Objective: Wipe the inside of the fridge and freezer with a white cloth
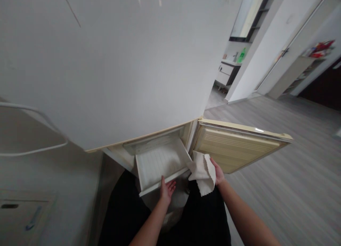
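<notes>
A white drawer (pixel 160 160) with a ribbed bottom is pulled partway out of the low compartment of a white fridge (pixel 128 68). At the drawer's front edge is my left hand (pixel 167 191), palm up with fingers apart and the thumb by the rim. Whether it presses on the drawer is hard to tell. My right hand (pixel 218 173) grips a crumpled off-white cloth (pixel 204 171) with a scalloped edge. The cloth hangs at the drawer's right front corner, in front of the open yellowed fridge door (pixel 237 146).
The door stands out to the right over the grey wood floor (pixel 287 171). A white cable (pixel 34 109) loops at the left by the wall. Farther off are a washbasin cabinet (pixel 226 72), a green bottle (pixel 242 55) and a shelf (pixel 299 74). My knees flank the drawer.
</notes>
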Demonstrator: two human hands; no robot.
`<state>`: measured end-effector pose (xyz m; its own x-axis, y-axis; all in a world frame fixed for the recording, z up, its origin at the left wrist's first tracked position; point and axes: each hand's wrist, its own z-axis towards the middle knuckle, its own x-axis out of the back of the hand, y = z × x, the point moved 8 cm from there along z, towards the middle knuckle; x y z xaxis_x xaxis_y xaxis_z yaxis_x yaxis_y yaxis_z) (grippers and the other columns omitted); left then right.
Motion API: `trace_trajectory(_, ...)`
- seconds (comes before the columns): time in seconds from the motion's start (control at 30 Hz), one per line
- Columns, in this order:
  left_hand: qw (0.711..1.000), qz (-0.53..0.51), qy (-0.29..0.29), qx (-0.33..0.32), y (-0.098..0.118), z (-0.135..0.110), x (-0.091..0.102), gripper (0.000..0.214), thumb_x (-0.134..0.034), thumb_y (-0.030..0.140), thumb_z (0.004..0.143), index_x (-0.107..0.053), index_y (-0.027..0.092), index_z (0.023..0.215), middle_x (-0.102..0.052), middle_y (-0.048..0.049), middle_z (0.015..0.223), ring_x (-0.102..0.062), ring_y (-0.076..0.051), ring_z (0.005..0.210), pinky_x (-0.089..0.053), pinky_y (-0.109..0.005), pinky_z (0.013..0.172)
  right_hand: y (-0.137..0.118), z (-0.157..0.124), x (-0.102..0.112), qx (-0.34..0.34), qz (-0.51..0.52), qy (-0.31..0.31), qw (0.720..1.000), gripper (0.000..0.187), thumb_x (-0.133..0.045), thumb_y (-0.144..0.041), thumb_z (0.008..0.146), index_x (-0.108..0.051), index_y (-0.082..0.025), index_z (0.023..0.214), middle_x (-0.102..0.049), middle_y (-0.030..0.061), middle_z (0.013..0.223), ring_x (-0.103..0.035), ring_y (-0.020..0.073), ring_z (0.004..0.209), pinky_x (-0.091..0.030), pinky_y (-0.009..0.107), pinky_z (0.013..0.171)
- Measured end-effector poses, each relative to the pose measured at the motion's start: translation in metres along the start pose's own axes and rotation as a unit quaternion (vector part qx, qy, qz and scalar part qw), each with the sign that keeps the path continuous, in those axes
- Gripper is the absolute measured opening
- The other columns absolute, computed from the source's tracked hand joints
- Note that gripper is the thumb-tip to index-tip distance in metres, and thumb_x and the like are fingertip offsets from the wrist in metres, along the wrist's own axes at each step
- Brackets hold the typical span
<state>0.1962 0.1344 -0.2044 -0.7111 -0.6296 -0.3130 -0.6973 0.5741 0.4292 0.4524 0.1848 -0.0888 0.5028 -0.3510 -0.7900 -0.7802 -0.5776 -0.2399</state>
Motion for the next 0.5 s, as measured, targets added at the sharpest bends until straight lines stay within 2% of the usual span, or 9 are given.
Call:
trace_trajectory(0.2, 0.996, 0.053, -0.019, 0.069, 0.0037, 0.0049, 0.0032, 0.042, -0.051, 0.052, 0.098, -0.062, 0.012, 0.101, -0.071, -0.0115, 0.087, -0.07, -0.02, 0.07, -0.05, -0.027, 0.055, -0.0006, 0.0024, -0.0076, 0.004, -0.035, -0.028, 0.999, 0.069, -0.02, -0.054, 0.107, -0.065, -0.007, 0.129, -0.077, 0.0164, 0.107, -0.075, 0.0244, 0.1, -0.049, 0.045, 0.108)
trace_trajectory(0.5, 0.991, 0.085, -0.024, 0.103, 0.0045, 0.0039, 0.0065, 0.037, -0.049, 0.05, 0.096, -0.061, 0.016, 0.089, -0.072, -0.0095, 0.082, -0.068, -0.018, 0.063, -0.048, -0.027, 0.053, -0.0018, 0.0075, -0.0043, 0.01, -0.06, -0.037, 0.997, 0.067, -0.02, -0.053, 0.107, -0.062, -0.006, 0.132, -0.078, 0.0162, 0.104, -0.076, 0.0241, 0.094, -0.051, 0.044, 0.106)
